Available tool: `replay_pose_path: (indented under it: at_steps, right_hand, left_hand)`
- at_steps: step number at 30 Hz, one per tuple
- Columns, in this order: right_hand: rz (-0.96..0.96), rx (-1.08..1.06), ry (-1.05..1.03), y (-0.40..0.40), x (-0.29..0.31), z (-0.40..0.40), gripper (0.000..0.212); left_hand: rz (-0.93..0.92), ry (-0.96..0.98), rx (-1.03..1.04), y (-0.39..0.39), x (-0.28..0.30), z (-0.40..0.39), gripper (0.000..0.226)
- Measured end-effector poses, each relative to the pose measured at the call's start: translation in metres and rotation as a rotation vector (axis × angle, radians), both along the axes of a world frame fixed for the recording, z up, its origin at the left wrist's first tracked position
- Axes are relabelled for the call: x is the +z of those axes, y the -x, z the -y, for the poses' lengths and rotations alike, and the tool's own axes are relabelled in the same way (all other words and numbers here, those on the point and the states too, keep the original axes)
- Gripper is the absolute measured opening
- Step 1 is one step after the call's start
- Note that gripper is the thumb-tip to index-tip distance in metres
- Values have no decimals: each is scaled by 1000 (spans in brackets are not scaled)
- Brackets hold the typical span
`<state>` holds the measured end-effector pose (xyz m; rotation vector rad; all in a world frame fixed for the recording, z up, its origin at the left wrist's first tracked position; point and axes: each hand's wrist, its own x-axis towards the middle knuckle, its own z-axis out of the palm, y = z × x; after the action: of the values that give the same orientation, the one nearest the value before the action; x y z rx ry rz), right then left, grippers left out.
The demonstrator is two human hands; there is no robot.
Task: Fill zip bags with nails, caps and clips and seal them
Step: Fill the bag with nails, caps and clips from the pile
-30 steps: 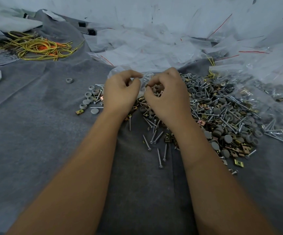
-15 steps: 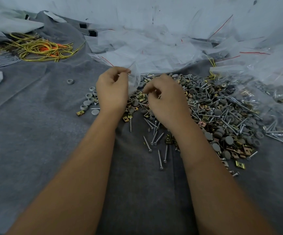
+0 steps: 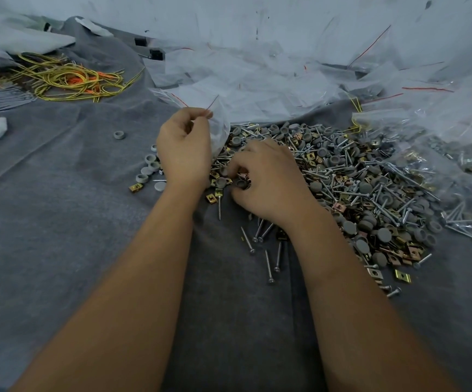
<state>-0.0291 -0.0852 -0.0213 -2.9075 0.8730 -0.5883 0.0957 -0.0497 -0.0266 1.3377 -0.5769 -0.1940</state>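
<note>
Hands at the near-left edge of the hardware heap (image 3: pixel 356 188).
The left hand (image 3: pixel 183 148), just left of the heap, pinches the top edge of a clear zip bag (image 3: pixel 220 128), which hangs between the two hands. The right hand (image 3: pixel 268 179) rests on the heap's edge, fingers curled around a grey cap (image 3: pixel 241 183) and a clip, below the bag's mouth.

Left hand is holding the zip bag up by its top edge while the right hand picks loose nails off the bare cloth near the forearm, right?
Not quite. In the head view the right hand is picking at caps and clips at the pile's edge. The left hand does hold the zip bag.
</note>
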Motion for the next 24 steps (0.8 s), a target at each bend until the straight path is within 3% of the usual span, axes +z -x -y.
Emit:
replay_pose_path:
  at_steps: [3, 10, 15, 24]
  right_hand:
    - [1, 37, -5, -1, -1, 0, 14]
    - [-20, 13, -10, -1, -3, 0, 34]
    - [-2, 14, -33, -1, -1, -1, 18]
    - [-25, -9, -78, -2, 0, 0, 12]
  left_hand:
    - [1, 0, -4, 0, 0, 0, 26]
    - [-3, 10, -16, -3, -2, 1, 27]
    - [-2, 5, -5, -2, -2, 1, 26]
    - [-13, 12, -6, -2, -2, 1, 25]
